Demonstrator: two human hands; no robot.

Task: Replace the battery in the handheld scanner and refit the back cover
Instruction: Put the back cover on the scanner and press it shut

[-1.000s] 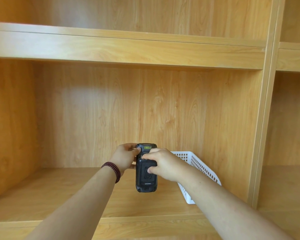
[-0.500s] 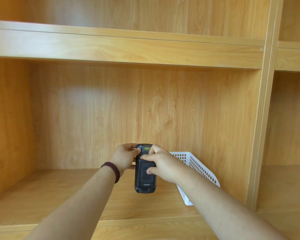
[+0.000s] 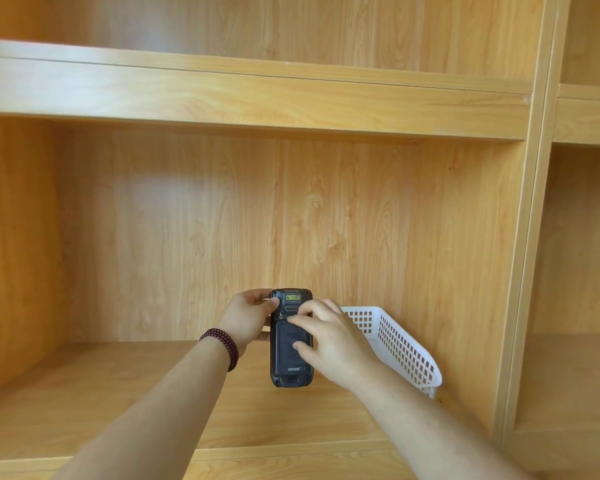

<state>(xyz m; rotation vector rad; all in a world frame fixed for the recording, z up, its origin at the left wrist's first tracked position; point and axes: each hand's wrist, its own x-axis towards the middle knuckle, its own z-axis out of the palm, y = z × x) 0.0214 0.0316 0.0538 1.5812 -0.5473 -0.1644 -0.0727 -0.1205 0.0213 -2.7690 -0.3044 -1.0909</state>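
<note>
Wooden shelving unit (image 3: 257, 98) fills the view, light wood grain, with a wide open bay in front and a narrower bay to the right past a vertical divider. Lower shelf board (image 3: 84, 403) runs under both forearms. White perforated plastic basket (image 3: 402, 344) sits tilted on that board in the bay's right rear corner, leaning against the side wall, partly hidden by the right wrist.

Handheld scanner (image 3: 291, 372) is held upright in mid-air above the shelf board, back side to the camera, dark grey, "urovo" printed low on the back cover (image 3: 284, 341), which sits in place on the body. Small yellow-green label near its top edge.

Left hand (image 3: 248, 320) wraps the scanner's upper left edge, thumb pressed on the top left corner; dark red bead bracelet (image 3: 222, 344) on that wrist. Right hand (image 3: 336, 341) is loosely spread over the back cover, fingertips on its upper part, thumb on the middle of the cover.
</note>
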